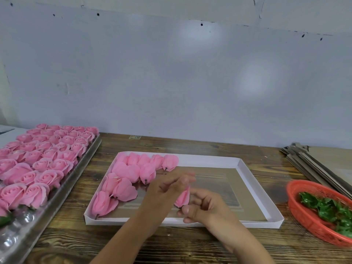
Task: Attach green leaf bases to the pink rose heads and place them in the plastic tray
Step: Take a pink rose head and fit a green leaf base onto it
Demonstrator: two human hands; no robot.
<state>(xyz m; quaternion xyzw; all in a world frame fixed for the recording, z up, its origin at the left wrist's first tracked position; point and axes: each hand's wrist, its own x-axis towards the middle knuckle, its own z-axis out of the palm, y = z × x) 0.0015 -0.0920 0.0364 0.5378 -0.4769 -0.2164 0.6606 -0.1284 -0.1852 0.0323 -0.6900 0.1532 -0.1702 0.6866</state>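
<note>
A pink rose head [182, 198] is pinched between my right hand [204, 207] and my left hand [169, 187], over the middle of a white cardboard box lid [255, 189]. My left fingers are blurred and curled at the rose's top. Several pink rose heads [131, 172] lie on their sides in the lid's left part. A clear plastic tray [57, 197] at the left holds several upright pink roses [43, 159]. Green leaf bases [329, 210] lie in a red basket [302, 212] at the right.
A stack of flat cardboard sheets [320, 161] lies at the back right. One green leaf [5, 221] shows in the plastic tray's near empty cups. The wooden table [171, 246] meets a pale wall behind.
</note>
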